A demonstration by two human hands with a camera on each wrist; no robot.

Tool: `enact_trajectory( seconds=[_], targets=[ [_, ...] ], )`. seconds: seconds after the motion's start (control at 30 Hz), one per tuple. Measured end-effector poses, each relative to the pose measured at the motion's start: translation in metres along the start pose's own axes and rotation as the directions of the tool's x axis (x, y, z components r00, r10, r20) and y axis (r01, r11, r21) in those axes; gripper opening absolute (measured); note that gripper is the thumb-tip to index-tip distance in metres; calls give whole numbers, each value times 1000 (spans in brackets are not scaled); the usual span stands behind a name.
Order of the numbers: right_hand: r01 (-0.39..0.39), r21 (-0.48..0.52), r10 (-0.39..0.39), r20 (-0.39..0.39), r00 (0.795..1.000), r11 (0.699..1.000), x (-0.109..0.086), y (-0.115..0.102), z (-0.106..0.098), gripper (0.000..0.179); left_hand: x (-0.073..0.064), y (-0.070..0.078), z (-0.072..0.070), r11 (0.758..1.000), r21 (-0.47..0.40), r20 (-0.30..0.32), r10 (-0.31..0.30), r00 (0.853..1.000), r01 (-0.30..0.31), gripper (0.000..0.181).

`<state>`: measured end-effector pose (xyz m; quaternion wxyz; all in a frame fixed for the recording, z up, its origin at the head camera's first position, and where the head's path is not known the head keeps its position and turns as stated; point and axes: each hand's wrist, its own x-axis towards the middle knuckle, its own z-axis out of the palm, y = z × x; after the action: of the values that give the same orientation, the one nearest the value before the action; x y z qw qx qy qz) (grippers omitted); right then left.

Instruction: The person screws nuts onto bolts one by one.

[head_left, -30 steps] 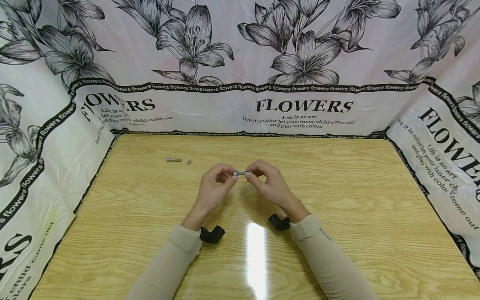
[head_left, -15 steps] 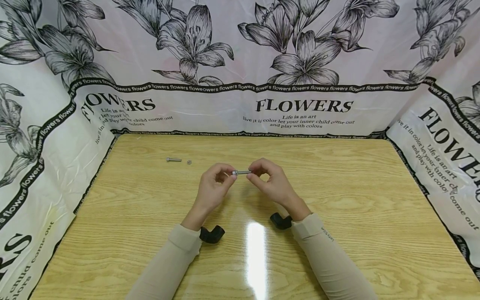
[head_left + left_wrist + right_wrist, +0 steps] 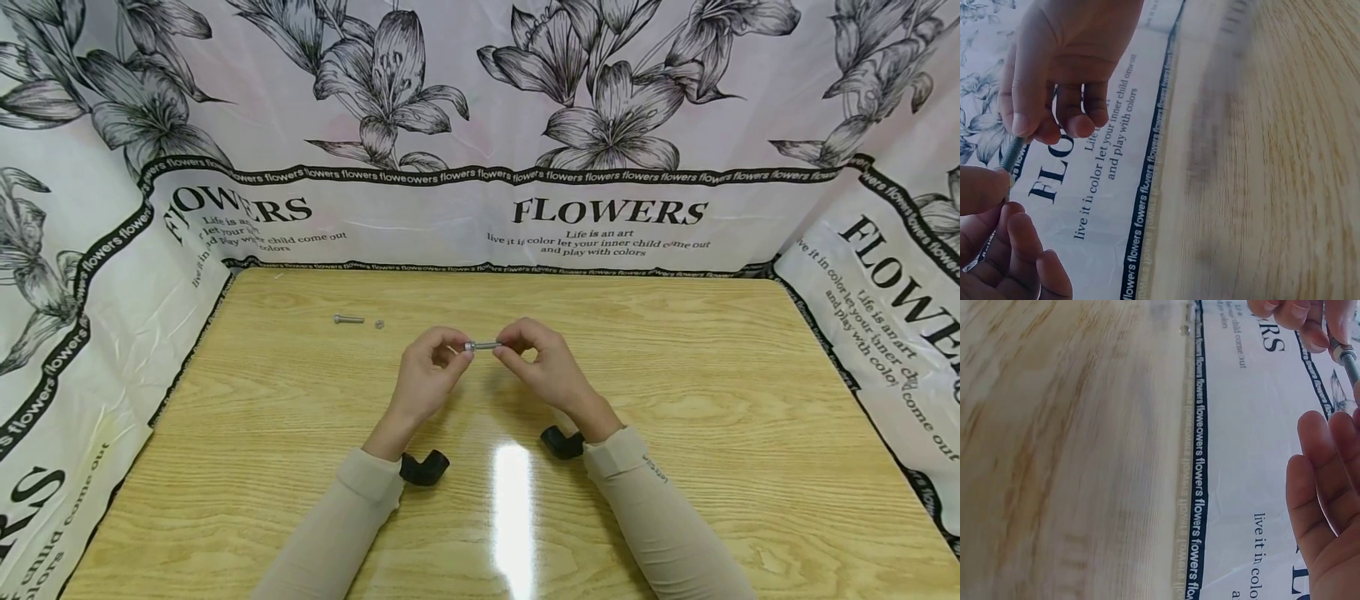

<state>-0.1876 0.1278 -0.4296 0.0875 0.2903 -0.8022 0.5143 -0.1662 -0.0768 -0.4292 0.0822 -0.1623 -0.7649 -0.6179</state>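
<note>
A metal bolt (image 3: 486, 345) spans the space between both hands, held roughly level over the table. My left hand (image 3: 429, 375) pinches its head end between thumb and fingers. At the opposite, threaded end, my right hand (image 3: 543, 367) pinches the tip with thumb and index finger. In the right wrist view a nut (image 3: 1347, 357) sits on the bolt close to the head, right at the left fingertips. The left wrist view shows the threaded shank (image 3: 1014, 152) between the two hands, with the head hidden by the left thumb (image 3: 982, 189).
Farther back on the wooden table (image 3: 675, 375) lie a second bolt (image 3: 348, 319) and a loose nut (image 3: 379, 324). Black wrist mounts (image 3: 425, 469) hang under both forearms. Flower-printed cloth (image 3: 420, 217) walls the back and sides of the table.
Over the first half second the right hand shifts slightly right and outward along the bolt, baring more of its shank. The bolt has levelled a little; the left hand stays nearly still.
</note>
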Motion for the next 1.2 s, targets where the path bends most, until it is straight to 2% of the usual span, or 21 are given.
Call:
enact_trajectory(
  seconds=[0.33, 0.63, 1.07, 1.2],
  targets=[
    [-5, -48, 5, 11, 1000, 999, 1, 5, 0, 6, 4, -3, -1, 990, 136, 46, 18, 999, -24, 7],
    [-5, -100, 10, 46, 999, 995, 7, 4, -10, 5, 17, -4, -2, 970, 234, 86, 45, 995, -64, 5],
    [-46, -182, 71, 135, 988, 982, 22, 12, -20, 4, 36, -6, 1, 935, 355, 140, -36, 989, -16, 6],
    [-54, -205, 87, 153, 984, 977, 26, 19, -22, 4, 43, -8, 1, 913, 406, 164, -47, 985, -24, 6]
  ],
)
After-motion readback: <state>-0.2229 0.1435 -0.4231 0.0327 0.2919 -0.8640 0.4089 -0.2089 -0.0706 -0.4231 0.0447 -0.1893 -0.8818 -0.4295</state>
